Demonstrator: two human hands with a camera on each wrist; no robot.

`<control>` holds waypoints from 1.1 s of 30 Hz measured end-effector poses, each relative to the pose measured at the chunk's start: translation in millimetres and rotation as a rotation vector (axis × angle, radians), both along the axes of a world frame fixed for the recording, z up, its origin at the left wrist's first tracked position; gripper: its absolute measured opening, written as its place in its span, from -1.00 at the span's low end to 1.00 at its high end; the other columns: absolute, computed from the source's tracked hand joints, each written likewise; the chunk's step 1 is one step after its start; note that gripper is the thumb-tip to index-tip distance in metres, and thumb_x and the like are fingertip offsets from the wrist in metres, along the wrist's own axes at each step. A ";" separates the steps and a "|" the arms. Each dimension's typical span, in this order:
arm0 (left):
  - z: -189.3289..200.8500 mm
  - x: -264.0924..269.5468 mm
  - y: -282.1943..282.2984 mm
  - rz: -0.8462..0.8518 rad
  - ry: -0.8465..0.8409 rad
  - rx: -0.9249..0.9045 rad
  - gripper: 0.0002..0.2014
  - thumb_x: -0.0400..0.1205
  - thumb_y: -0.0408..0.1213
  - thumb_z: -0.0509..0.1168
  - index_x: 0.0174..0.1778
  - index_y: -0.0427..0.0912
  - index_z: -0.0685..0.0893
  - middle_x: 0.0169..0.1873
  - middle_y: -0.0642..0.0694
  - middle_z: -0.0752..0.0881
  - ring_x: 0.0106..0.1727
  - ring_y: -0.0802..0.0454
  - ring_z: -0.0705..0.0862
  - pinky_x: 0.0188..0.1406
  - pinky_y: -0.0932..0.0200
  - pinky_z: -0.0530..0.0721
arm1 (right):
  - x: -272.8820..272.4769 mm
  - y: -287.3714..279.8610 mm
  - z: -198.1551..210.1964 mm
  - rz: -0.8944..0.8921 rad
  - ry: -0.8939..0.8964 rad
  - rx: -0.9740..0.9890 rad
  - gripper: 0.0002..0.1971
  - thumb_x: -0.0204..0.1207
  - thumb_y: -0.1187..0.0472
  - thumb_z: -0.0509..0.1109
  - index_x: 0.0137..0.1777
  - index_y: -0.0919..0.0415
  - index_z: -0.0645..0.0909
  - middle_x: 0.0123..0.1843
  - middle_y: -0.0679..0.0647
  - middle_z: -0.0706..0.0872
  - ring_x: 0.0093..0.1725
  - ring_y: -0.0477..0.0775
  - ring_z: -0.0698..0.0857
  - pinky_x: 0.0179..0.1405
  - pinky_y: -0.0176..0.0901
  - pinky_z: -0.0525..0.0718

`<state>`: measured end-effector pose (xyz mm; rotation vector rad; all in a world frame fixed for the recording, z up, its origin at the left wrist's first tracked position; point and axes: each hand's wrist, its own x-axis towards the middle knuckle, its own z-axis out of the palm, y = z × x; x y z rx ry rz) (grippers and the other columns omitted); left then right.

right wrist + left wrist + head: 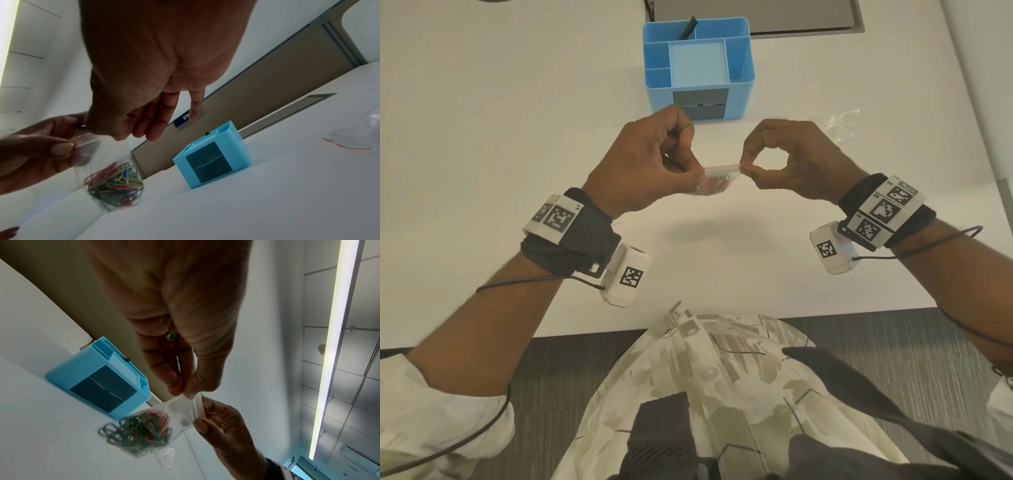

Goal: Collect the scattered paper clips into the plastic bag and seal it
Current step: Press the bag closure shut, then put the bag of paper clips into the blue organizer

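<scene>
While it is held above the white worktop [482, 102], the small clear plastic bag [717, 176] is pinched at its top strip by both hands.

The left end of the strip is pinched between thumb and fingers of the left hand [643, 161], and the right end by thumb and forefinger of the right hand [791, 161], whose other fingers are loosely curled. The coloured paper clips [139, 430] are gathered in the bottom of the bag, which hangs clear of the worktop. A light blue plastic desk organiser [698, 65] is seen behind the hands, and a crumpled clear plastic wrapper [842, 123] lies to its right.
</scene>
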<state>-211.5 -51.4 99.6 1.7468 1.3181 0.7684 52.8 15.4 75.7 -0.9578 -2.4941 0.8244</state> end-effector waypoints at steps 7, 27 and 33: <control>-9.0 -7.0 4.7 0.000 -0.004 -0.090 -0.71 0.59 -0.47 0.53 0.17 -0.14 0.72 -0.21 -0.14 0.84 -0.19 0.02 0.80 -0.01 0.27 0.82 | -6.6 -5.6 -1.6 -0.030 0.026 -0.010 -0.91 0.56 0.24 0.54 -0.02 0.25 0.73 -0.03 0.07 0.78 -0.06 0.06 0.71 0.04 -0.26 0.65; -4.7 -33.4 189.0 0.138 0.223 0.306 -0.71 0.71 -0.12 0.42 0.21 -0.21 0.89 0.12 -0.13 0.88 0.09 0.08 0.79 0.18 0.45 0.70 | -63.8 143.1 15.7 -0.358 0.264 0.129 -0.81 0.65 0.24 0.41 0.15 0.25 0.79 0.04 0.00 0.85 -0.09 -0.13 0.79 -0.03 -0.30 0.81; -48.9 -42.6 194.6 -0.046 0.416 0.245 -0.65 0.68 -0.37 0.47 0.40 -0.16 0.80 0.36 -0.14 0.82 0.38 -0.13 0.78 0.57 0.07 0.60 | -67.4 152.8 -37.6 -0.245 -0.005 0.265 -0.84 0.64 0.23 0.44 0.12 0.15 0.83 0.07 0.05 0.88 -0.01 0.07 0.84 0.12 -0.07 0.77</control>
